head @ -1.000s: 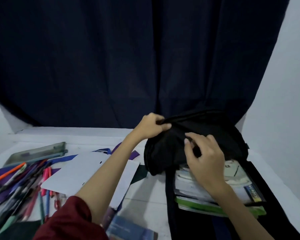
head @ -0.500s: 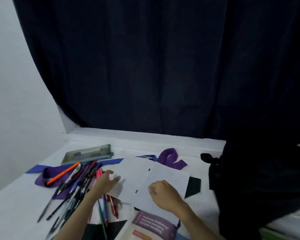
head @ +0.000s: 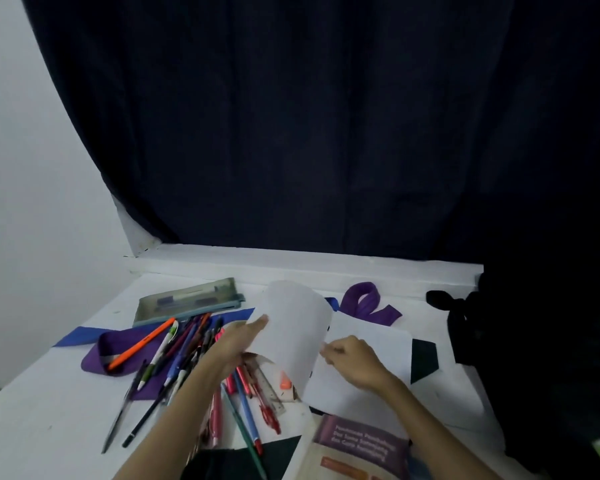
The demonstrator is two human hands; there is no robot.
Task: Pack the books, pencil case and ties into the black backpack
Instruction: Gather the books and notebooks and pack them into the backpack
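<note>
Lifting a curled white paper sheet (head: 293, 327) between them, the left hand (head: 238, 342) supports its left edge with fingers extended while the right hand (head: 352, 358) pinches its right edge. The black fabric backpack (head: 548, 358) stands at the right of the white counter (head: 49, 410). Judged unpacked: the translucent grey-green zip pencil case (head: 187, 299), purple fabric ties (head: 368, 303), loose pens (head: 187, 348) and a purple-covered book (head: 357, 448) at the near edge.
</note>
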